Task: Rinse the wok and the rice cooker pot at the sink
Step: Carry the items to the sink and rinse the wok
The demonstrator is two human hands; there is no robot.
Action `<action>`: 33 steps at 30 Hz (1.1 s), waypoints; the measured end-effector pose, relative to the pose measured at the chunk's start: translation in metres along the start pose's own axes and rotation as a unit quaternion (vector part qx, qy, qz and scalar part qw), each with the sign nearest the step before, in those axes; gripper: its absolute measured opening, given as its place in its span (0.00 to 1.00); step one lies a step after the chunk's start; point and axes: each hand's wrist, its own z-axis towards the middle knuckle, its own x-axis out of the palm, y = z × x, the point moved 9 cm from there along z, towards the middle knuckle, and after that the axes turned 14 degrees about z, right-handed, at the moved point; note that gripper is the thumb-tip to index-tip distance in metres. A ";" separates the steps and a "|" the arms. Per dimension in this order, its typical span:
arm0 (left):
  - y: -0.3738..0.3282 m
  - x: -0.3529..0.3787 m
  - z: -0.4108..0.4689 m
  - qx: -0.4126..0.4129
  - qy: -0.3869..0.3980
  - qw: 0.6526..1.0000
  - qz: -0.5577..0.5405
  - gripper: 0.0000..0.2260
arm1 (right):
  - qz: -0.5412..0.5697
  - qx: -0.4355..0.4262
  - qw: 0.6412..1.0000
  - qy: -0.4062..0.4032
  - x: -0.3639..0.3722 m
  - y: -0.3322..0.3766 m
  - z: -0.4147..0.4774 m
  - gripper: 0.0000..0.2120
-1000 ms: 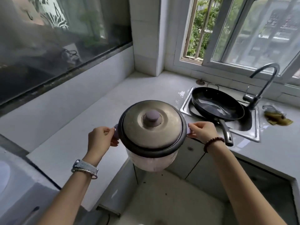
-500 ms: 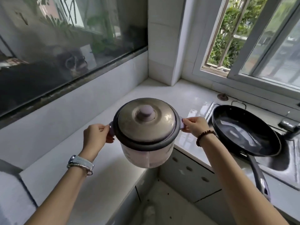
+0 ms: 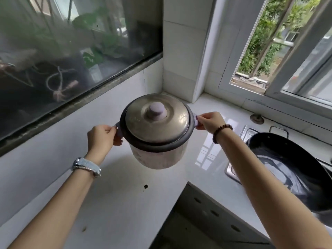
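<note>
Pot [image 3: 156,151] held over the desk [image 3: 116,203], not yet at the sink [image 3: 229,169].
Left hand [image 3: 100,136] and right hand [image 3: 209,121] each clamp a side handle, lid [image 3: 172,123] on; farther right the wok [image 3: 287,168] lies in the sink. The pot's rinse seems wholly ahead; the wok's I cannot judge.

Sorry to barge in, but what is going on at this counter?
A person grips the rice cooker pot by its two side handles, left hand on one and right hand on the other, holding it over the white counter. Its lid is on. The black wok lies in the sink to the right, untouched.
</note>
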 end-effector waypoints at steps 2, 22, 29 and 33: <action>-0.001 0.003 0.015 -0.004 -0.004 1.000 0.007 0.17 | -0.004 0.002 1.000 0.007 0.008 0.006 0.019 0.08; 0.071 0.013 0.073 -0.094 -0.068 0.986 0.123 0.17 | -0.089 0.093 0.987 0.095 0.133 -0.030 0.109 0.13; 0.089 0.024 0.078 -0.111 -0.064 0.983 0.130 0.16 | -0.145 0.096 0.980 0.100 0.147 -0.039 0.119 0.12; 0.093 0.028 0.078 -0.109 -0.065 0.983 0.136 0.17 | -0.131 0.105 0.981 0.093 0.147 -0.039 0.123 0.12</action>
